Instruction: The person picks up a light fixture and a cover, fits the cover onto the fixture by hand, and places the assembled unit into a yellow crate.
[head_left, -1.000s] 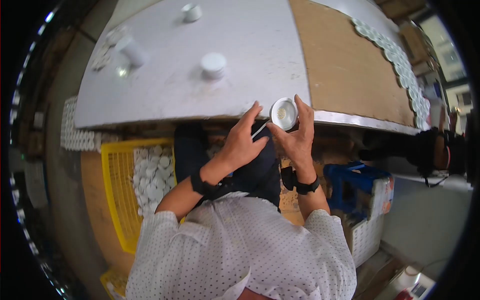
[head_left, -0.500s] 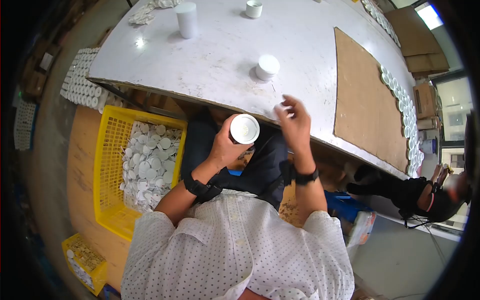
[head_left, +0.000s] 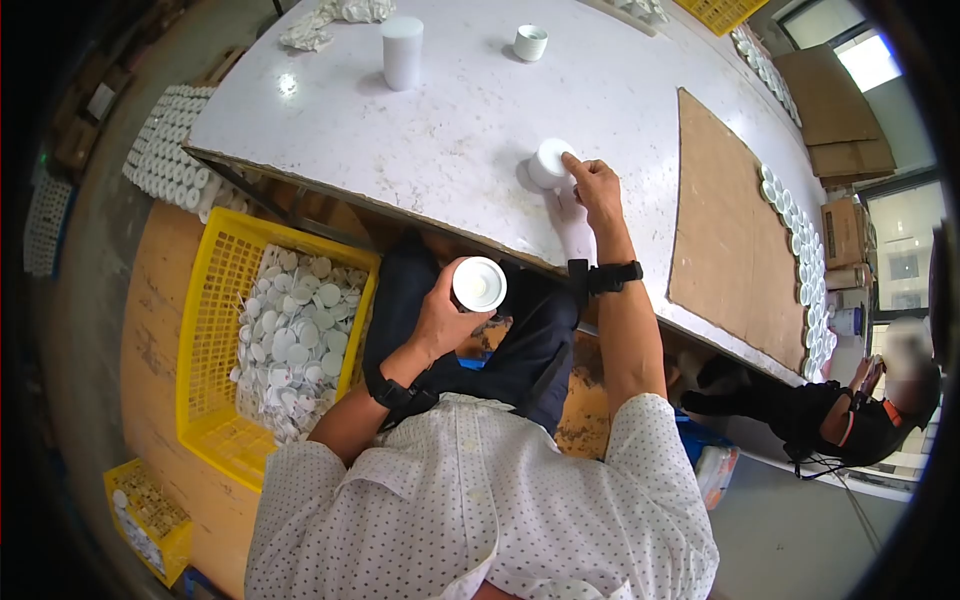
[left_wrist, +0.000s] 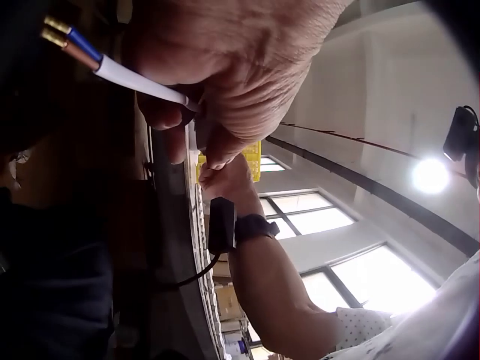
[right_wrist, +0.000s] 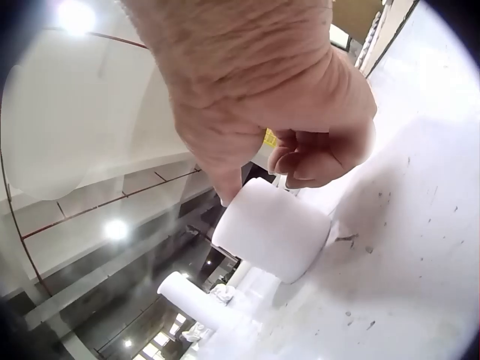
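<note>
Left hand (head_left: 438, 318) curls round a white cup (head_left: 481, 284) above the lap (head_left: 537, 350); a wire (left_wrist: 142, 86) shows beside its fingers. Right hand (head_left: 600, 192) touches the top edge of a white pot (head_left: 547, 164) standing on the table (head_left: 450, 150), fingers bent; cannot tell if pinching. Risk: an off-centre push could tip the pot; a snagged wire could tug the cup loose.

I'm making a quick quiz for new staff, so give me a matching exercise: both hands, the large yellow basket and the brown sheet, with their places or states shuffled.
1. Left hand
2. Right hand
3. Large yellow basket
4. Brown sheet

A. Lies flat on the table
B. Grips a round white piece
C. Contains many white discs
D. Touches a short white cylinder

Pairs: 1-B, 2-D, 3-C, 4-A
</note>
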